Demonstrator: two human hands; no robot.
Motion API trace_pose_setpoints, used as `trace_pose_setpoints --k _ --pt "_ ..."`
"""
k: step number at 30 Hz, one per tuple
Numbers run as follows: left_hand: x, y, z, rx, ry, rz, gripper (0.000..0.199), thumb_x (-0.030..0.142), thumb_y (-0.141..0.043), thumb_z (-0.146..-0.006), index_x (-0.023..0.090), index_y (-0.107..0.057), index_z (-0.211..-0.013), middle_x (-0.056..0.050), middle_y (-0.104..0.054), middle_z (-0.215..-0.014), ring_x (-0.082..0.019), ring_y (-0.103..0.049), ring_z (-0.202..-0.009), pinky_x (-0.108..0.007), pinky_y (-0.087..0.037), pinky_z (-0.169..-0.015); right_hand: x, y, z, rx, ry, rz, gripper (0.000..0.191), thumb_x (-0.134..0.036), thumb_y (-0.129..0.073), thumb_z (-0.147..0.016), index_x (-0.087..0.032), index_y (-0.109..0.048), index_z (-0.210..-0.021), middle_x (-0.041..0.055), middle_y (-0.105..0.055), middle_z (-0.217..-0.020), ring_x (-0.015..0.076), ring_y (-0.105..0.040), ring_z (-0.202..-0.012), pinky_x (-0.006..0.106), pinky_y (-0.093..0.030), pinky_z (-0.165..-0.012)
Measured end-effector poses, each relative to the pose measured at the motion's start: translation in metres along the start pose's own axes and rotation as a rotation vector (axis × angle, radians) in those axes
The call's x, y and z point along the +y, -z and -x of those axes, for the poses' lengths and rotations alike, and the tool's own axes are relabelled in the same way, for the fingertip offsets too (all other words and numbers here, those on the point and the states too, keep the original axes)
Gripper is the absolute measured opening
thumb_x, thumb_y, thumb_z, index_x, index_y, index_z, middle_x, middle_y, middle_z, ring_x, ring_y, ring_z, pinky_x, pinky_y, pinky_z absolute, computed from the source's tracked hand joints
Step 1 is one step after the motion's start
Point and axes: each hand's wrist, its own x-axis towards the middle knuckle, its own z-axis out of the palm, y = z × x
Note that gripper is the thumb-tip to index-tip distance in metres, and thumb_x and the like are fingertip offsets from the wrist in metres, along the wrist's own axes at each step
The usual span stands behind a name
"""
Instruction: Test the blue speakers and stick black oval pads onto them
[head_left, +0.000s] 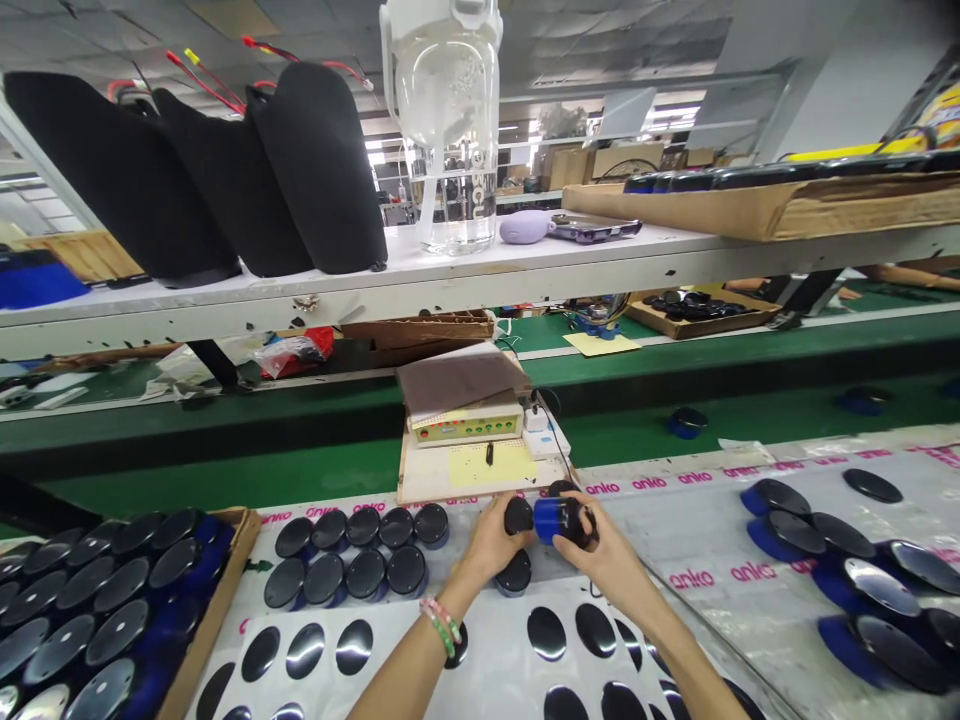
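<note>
My left hand, with a beaded bracelet at its wrist, is closed on a black-topped round piece. In my right hand is a blue-and-black cylinder, tipped on its side and gripped between thumb and fingers. The two pieces are very near each other; whether they touch I cannot tell. Just below my left fingers a black-topped round unit rests on the bench. Two rows of similar units stand to the left. Black oval stickers on a white sheet lie beneath my forearms.
A cardboard tray of blue-and-black units stands at left. More loose units sit at right. Ahead, a tester box rests on a board beside a green conveyor. Overhead, a shelf bears a water bottle and black sleeves.
</note>
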Motion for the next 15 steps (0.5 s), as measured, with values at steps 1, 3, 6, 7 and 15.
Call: trace_pose_setpoints --k 1,3,6,7,15 --pt "0.004 -0.005 -0.002 -0.032 -0.020 0.009 0.059 0.018 -0.070 -0.067 0.020 -0.050 -0.123 -0.009 -0.057 -0.120 -0.026 -0.053 -0.111 -0.044 -0.040 -0.098 -0.002 0.002 0.003 0.002 -0.019 -0.057 0.046 -0.032 -0.055 -0.077 -0.020 -0.040 -0.118 0.0076 -0.055 -0.110 0.0209 -0.057 -0.097 0.035 -0.048 -0.081" --pt "0.014 -0.010 -0.004 -0.110 -0.068 0.029 0.060 0.019 -0.072 -0.063 0.022 -0.053 -0.120 -0.008 -0.059 -0.118 -0.027 -0.054 -0.110 -0.044 -0.040 -0.098 -0.008 0.006 0.009 0.000 -0.050 -0.160 0.047 -0.035 -0.054 -0.078 -0.020 -0.040 -0.120 0.0068 -0.056 -0.108 0.0195 -0.059 -0.092 0.031 -0.051 -0.075" --pt "0.033 -0.004 0.004 -0.187 -0.133 0.060 0.082 0.025 -0.078 -0.058 0.023 -0.042 -0.131 -0.010 -0.048 -0.134 -0.029 -0.043 -0.124 -0.045 -0.033 -0.105 -0.017 0.012 0.017 0.009 -0.083 -0.276 0.048 -0.038 -0.055 -0.079 -0.020 -0.041 -0.121 0.0065 -0.055 -0.104 0.0198 -0.060 -0.089 0.030 -0.052 -0.071" --pt "0.040 0.002 0.009 -0.195 -0.148 0.068 0.093 0.028 -0.079 -0.057 0.023 -0.033 -0.137 -0.011 -0.038 -0.142 -0.029 -0.035 -0.130 -0.046 -0.029 -0.109 -0.021 0.013 0.019 0.018 -0.094 -0.316 0.047 -0.039 -0.056 -0.079 -0.020 -0.042 -0.120 0.0067 -0.055 -0.104 0.0209 -0.059 -0.093 0.030 -0.052 -0.073" --pt "0.091 0.034 0.060 -0.081 -0.139 0.044 0.072 0.040 -0.072 -0.070 0.023 -0.042 -0.133 -0.008 -0.044 -0.138 -0.025 -0.040 -0.127 -0.043 -0.031 -0.109 -0.044 -0.001 0.025 0.023 -0.109 -0.354 0.040 -0.046 -0.056 -0.080 -0.019 -0.053 -0.109 0.0059 -0.057 -0.092 0.0231 -0.054 -0.102 0.033 -0.046 -0.087"
